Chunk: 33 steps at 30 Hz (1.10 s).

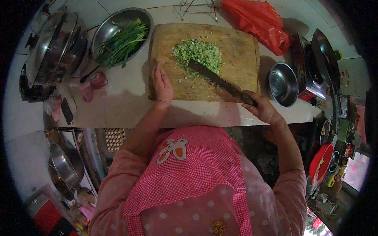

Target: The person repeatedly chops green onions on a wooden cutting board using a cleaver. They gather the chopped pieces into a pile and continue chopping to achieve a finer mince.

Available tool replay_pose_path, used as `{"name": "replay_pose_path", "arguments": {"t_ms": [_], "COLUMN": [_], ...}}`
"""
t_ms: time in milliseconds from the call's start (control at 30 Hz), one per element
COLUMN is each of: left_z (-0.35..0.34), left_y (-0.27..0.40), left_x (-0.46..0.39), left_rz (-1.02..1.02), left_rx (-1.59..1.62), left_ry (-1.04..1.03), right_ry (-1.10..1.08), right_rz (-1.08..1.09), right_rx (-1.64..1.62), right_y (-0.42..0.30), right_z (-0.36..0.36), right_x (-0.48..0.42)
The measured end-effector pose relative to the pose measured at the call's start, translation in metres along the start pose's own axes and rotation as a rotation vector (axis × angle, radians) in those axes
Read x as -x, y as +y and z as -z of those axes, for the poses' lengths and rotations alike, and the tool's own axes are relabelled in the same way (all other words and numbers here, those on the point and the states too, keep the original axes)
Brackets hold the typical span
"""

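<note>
A wooden chopping board (242, 53) lies on the counter before me, bearing a heap of finely chopped pale and dark green vegetable (200, 53). My right hand (261, 107) grips the dark handle of a kitchen knife (218, 81) at the board's lower right. The blade slants up to the left, its tip end at the heap's lower edge. My left hand (162, 84) rests at the board's left edge, thumb and fingers visible, holding nothing. Long green leafy stalks (124, 44) lie in a steel bowl (99, 35) just left of the board.
An empty-looking steel bowl (283, 85) stands right of the board, beside a gas stove (314, 88). A red plastic bag (260, 23) and a wire rack (200, 8) are behind. Left are a lidded pan (50, 50) and a pink plastic bag (91, 87). The counter's front edge is close.
</note>
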<state>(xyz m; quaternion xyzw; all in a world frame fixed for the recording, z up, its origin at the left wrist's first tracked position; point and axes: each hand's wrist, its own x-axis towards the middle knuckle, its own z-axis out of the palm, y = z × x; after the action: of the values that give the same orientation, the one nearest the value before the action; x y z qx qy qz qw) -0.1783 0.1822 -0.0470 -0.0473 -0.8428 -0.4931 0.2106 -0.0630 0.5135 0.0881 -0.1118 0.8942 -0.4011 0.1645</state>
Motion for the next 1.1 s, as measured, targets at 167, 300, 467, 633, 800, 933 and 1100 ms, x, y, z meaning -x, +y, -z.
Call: {"name": "replay_pose_path", "arguments": {"t_ms": [167,300,467,633,800,933,1100], "left_z": [-0.002,-0.003,0.000,-0.001,0.010,0.001,-0.012], "left_y": [-0.004,0.000,-0.003,-0.002,0.028,0.036,0.074], "left_x": [-0.001,-0.002,-0.002,-0.002,0.015,0.076,0.073], "left_rz": [-0.015,-0.011,-0.003,-0.043,-0.304,-1.008,-1.102], "left_rx": [-0.014,0.008,-0.092,-0.064,-0.317,-0.148,-0.430], "left_ry": [0.018,0.033,0.026,0.038,-0.211,-0.860,-0.978], "right_ry": [-0.045,-0.091,-0.141,-0.044,-0.082,0.039,0.121], "right_rz": [0.003,-0.028,-0.072,0.048,-0.042,0.085,0.057], "right_rx": [0.027,0.007,0.037,0.085,0.121,-0.070,-0.197], "right_y": [0.009,0.005,0.010,0.014,0.008,0.021,0.006], "right_z": [-0.006,-0.003,0.000,-0.004,-0.009,-0.020,-0.017], "right_x": [-0.004,-0.008,-0.008,-0.008,-0.011,-0.011,-0.006]}}
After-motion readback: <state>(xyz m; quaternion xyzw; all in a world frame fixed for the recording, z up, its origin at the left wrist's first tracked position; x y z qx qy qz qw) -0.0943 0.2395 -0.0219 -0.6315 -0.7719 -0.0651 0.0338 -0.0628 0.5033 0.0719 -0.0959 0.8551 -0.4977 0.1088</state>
